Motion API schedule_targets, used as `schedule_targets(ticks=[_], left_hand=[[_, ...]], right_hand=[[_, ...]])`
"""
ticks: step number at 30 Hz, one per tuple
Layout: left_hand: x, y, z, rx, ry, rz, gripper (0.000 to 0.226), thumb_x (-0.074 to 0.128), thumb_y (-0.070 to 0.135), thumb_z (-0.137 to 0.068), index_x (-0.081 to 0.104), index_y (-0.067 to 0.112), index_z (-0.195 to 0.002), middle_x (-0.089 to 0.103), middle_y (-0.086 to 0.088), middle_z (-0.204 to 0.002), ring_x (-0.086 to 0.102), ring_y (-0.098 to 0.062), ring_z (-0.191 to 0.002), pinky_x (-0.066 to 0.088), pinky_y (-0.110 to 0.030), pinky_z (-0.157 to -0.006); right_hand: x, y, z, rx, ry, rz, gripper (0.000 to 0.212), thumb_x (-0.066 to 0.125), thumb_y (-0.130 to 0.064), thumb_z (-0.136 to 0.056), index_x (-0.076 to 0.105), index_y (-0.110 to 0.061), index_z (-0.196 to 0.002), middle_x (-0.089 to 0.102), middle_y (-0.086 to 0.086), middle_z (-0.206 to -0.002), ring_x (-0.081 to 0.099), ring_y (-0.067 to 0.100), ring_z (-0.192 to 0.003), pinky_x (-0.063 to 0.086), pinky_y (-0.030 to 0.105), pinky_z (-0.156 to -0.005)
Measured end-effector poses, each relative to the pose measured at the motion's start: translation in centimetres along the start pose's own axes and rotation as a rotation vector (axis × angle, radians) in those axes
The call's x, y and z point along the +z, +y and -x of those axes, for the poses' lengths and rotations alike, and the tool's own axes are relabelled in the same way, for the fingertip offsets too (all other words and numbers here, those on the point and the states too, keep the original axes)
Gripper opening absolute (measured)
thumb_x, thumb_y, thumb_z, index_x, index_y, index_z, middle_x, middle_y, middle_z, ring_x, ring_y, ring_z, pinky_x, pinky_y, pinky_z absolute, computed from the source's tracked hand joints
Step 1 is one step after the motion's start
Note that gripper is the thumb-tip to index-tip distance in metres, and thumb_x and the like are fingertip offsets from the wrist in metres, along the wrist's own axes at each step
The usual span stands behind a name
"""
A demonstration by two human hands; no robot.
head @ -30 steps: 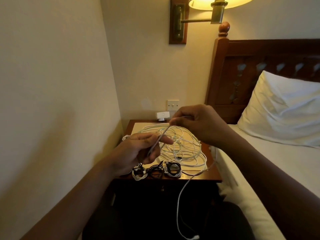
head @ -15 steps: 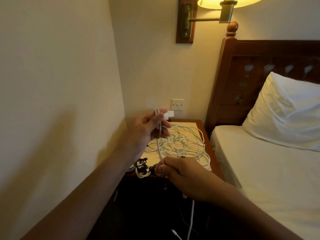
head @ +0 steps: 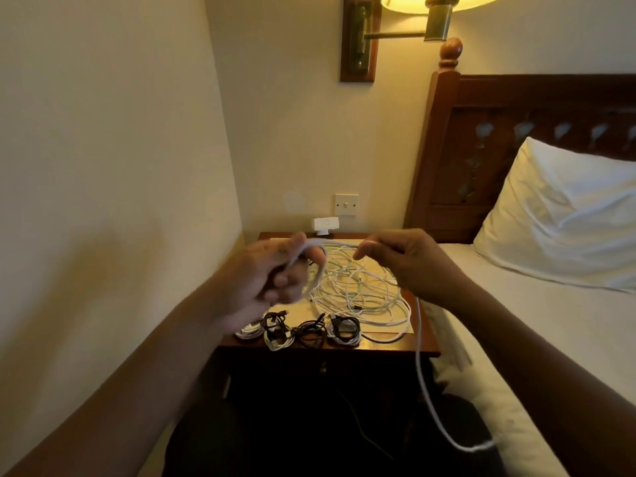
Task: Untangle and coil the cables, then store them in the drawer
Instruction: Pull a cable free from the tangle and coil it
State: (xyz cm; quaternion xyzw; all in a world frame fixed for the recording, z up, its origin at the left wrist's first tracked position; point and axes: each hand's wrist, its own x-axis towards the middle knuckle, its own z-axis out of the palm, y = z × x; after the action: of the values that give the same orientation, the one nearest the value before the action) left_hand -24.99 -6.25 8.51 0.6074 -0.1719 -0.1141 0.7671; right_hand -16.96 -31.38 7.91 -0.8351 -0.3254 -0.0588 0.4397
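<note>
L hand [head: 265,280] fingers curl round a loop of thin white cable [head: 417,339], R hand [head: 409,266] fingers pinch it further along, both above tangled white cable pile [head: 361,290] on dark wooden worktop [head: 385,346], tail hanging below.

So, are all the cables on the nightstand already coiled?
No, a loose tangle of white cables lies spread on the nightstand behind the small coiled bundles.

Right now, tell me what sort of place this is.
Likely a hotel bedroom: a carved dark wooden headboard with a white pillow, a brass wall lamp and a small wooden nightstand.
</note>
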Motion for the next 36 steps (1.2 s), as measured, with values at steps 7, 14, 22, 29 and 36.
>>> schedule_targets(ticks=[7, 14, 22, 29, 36], left_hand=[[0.2, 1.2, -2.4, 0.229, 0.216, 0.255, 0.041, 0.042, 0.021, -0.107, 0.052, -0.007, -0.135, 0.055, 0.001, -0.072, 0.044, -0.008, -0.055, 0.041, -0.019, -0.054], [1.2, -2.3, -3.9, 0.194, 0.314, -0.823, 0.032, 0.044, 0.024, -0.109, 0.055, 0.02, -0.139, 0.071, 0.0, -0.084, 0.065, -0.016, -0.069, 0.053, -0.023, -0.069], [-1.8, 0.0, -1.3, -0.101, -0.049, -0.914, 0.041, 0.047, 0.042, -0.103, 0.076, 0.014, -0.101, 0.048, 0.011, -0.055, 0.041, -0.005, -0.052, 0.034, -0.02, -0.053], [-9.0, 0.7, 0.9, -0.059, 0.273, -1.34, 0.053, 0.051, 0.069, -0.084, 0.074, 0.022, -0.077, 0.058, 0.004, -0.059, 0.051, -0.008, -0.056, 0.039, -0.037, -0.06], [-12.6, -0.1, 0.5, 0.107, 0.593, -1.565, 0.048, 0.067, 0.037, -0.096, 0.039, 0.018, -0.062, 0.046, 0.0, -0.054, 0.047, -0.025, -0.054, 0.032, -0.036, -0.053]], right_hand=[[6.1, 1.5, 4.6, 0.117, -0.247, 0.03, 0.029, 0.045, -0.047, -0.105, 0.071, -0.035, -0.103, 0.07, -0.02, -0.086, 0.065, 0.0, -0.084, 0.055, 0.03, -0.074], [4.2, -5.4, 3.5, -0.089, -0.235, 0.205, 0.032, 0.049, -0.041, -0.106, 0.073, -0.021, -0.097, 0.064, -0.008, -0.069, 0.057, 0.006, -0.059, 0.043, 0.011, -0.059], [-1.5, -0.1, -0.9, -0.023, -0.138, 0.253, 0.018, 0.068, -0.043, -0.094, 0.079, -0.029, -0.092, 0.062, -0.012, -0.06, 0.051, 0.006, -0.053, 0.036, 0.019, -0.052], [-2.2, 6.5, 1.4, 0.14, -0.172, 0.261, 0.019, 0.055, -0.036, -0.101, 0.074, -0.035, -0.102, 0.073, -0.015, -0.103, 0.067, 0.002, -0.094, 0.055, 0.024, -0.077], [-1.6, 7.1, 3.1, 0.169, -0.245, 0.284, 0.026, 0.056, -0.029, -0.103, 0.074, -0.028, -0.122, 0.069, -0.012, -0.123, 0.065, 0.009, -0.109, 0.057, 0.018, -0.084]])
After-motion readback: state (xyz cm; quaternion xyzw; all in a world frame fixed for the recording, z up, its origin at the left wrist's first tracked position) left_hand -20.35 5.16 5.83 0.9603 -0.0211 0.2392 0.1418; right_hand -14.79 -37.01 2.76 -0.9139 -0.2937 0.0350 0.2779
